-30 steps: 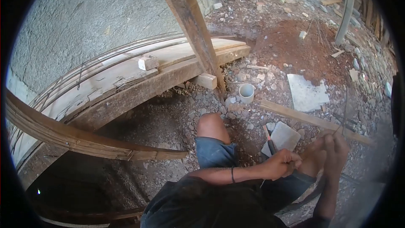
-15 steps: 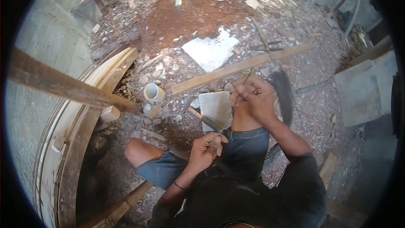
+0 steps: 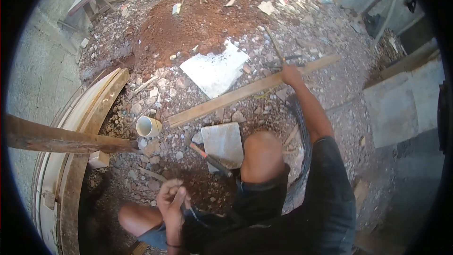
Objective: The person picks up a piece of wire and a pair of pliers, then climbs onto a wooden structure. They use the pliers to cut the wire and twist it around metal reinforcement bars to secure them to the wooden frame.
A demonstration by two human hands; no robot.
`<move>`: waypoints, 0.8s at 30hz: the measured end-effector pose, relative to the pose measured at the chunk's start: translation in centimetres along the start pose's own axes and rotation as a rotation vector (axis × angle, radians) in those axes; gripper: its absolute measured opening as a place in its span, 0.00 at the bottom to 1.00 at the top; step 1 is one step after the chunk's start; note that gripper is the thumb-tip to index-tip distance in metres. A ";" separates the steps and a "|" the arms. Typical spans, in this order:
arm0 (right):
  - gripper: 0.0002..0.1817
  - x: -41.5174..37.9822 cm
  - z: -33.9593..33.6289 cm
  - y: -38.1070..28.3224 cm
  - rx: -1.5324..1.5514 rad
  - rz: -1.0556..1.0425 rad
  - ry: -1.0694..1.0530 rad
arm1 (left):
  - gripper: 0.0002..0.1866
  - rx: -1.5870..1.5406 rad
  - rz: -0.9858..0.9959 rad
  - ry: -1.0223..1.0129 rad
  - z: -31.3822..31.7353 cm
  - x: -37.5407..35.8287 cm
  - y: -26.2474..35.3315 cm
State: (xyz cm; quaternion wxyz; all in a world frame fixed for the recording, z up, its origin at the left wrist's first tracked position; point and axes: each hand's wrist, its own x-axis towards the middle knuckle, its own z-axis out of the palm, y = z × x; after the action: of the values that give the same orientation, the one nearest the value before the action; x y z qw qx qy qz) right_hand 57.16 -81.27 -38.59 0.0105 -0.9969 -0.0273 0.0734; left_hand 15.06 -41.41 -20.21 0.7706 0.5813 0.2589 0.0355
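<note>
My left hand [image 3: 173,198] is raised over my left knee, its fingers pinched together. A thin strand that looks like wire [image 3: 194,214] hangs just below them. My right hand [image 3: 291,75] reaches far forward, closed at the wooden plank [image 3: 226,100], beside the lower end of a thin stick [image 3: 274,43] and short dark bars [image 3: 295,58]. What its fingers grip is hidden. Between my legs and the plank lies a pale flat slab [image 3: 222,141], with a black-gripped, orange-banded tool [image 3: 212,159] resting across its edge. A bundle of dark wire [image 3: 304,148] curves beside my right leg.
A whitish cup-like container [image 3: 148,126] stands on the rubble to the left. A wooden beam [image 3: 71,136] slants in from the left, near long stacked boards [image 3: 75,179]. Beyond the plank are a white sheet [image 3: 214,71] and reddish soil [image 3: 188,28]. Grey panels [image 3: 401,108] stand at right.
My right hand has moved from above my right knee forward to the plank and stick. My left hand has shifted left and down, away from the tool. The view has shifted too.
</note>
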 end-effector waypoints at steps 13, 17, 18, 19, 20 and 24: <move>0.25 9.2 3.7 1.7 -0.334 -0.182 -0.413 | 0.09 -0.173 -0.145 0.230 -2.6 2.3 0.5; 0.17 9.4 9.7 5.9 -0.455 -0.227 -0.057 | 0.09 -0.203 -0.179 0.151 -4.0 3.9 0.3; 0.16 8.7 9.9 5.7 -0.308 -0.142 -0.046 | 0.09 -0.177 -0.213 0.130 -4.4 4.3 0.3; 0.14 8.2 10.1 5.2 -0.159 -0.057 -0.044 | 0.09 -0.164 -0.227 0.140 -4.7 4.5 0.5; 0.14 7.7 9.7 4.2 -0.160 -0.068 -0.042 | 0.09 -0.169 -0.222 0.149 -4.9 4.7 0.5; 0.14 5.2 7.5 0.6 -0.192 -0.202 -0.147 | 0.08 -0.202 -0.278 0.038 -5.9 5.0 0.3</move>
State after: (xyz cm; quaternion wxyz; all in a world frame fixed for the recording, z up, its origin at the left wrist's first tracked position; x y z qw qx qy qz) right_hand 61.23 -81.49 -46.81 -0.0793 -0.9775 -0.1348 0.1417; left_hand 16.89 -34.30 -22.85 0.8176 0.4587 0.3462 -0.0345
